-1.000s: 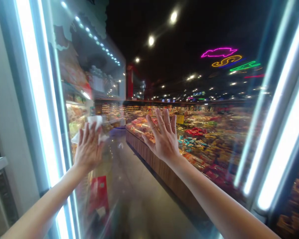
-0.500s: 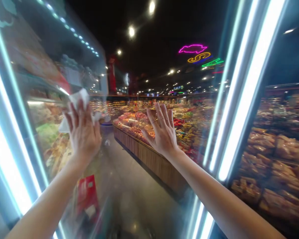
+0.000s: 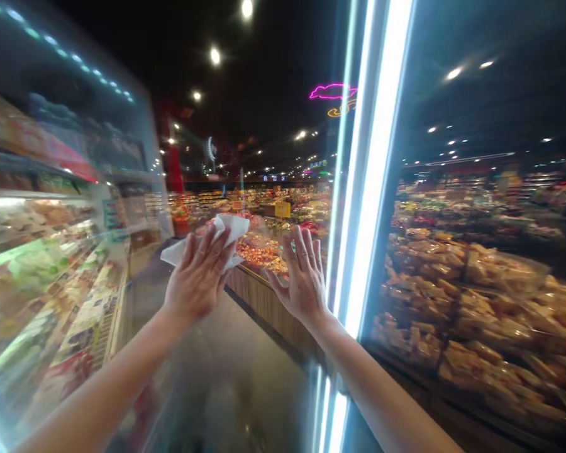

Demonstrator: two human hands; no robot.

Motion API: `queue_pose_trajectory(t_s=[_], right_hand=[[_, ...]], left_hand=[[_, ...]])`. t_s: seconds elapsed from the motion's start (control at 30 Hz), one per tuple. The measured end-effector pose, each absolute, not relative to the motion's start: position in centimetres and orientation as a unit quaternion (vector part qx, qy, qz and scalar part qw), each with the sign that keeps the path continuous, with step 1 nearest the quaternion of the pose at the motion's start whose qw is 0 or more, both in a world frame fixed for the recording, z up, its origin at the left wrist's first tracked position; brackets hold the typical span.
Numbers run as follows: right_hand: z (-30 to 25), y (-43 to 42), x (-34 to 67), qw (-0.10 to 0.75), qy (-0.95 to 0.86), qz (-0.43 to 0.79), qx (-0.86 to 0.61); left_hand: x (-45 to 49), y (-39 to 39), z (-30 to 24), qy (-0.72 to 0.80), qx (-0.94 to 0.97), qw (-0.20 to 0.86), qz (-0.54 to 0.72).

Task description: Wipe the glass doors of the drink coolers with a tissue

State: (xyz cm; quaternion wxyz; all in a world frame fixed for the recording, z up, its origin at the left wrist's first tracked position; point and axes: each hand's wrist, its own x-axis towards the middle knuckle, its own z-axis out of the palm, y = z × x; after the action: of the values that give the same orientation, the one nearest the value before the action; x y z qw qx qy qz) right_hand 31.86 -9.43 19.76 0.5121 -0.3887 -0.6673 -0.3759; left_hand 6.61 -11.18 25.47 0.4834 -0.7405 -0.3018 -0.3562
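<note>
A crumpled white wipe (image 3: 231, 229), paper or thin cloth, lies under the fingers of my left hand (image 3: 195, 277). That hand is flat, palm facing away, keeping the wipe pressed against what looks like a clear glass pane, with the wipe's corners sticking out on both sides. To its right, my right hand (image 3: 304, 277) is raised with straight fingers and the thumb apart. It holds nothing and seems to rest flat on the same pane, close to the bright vertical light strip (image 3: 375, 163).
Stocked lit shelves (image 3: 70, 296) show at the left, blurred. Bagged goods (image 3: 495, 308) are piled at the right. Beyond the hands stands a wood-sided display counter (image 3: 259, 296) beside a grey floor (image 3: 226, 371). A pink neon outline (image 3: 332, 92) glows above.
My left hand and the wipe have moved right and slightly down, nearer my right hand. The view has turned right, bringing the right light strip toward the middle. My right hand stays spread.
</note>
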Motion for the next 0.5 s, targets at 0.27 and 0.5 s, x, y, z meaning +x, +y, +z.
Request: queue_pose_trajectory(t_s=[0.27,0.5], right_hand=[[13.9,-8.8,35.9,0.569,-0.638,-0.311,-0.415],[9.9,-8.6,36.6,0.588,-0.633,-0.292,-0.410]], left_hand=[[16.1,-10.3,25.7,-0.259,-0.742,0.523,-0.329],[20.7,-9.3,27.0,-0.268,-0.750,0.518,-0.312]])
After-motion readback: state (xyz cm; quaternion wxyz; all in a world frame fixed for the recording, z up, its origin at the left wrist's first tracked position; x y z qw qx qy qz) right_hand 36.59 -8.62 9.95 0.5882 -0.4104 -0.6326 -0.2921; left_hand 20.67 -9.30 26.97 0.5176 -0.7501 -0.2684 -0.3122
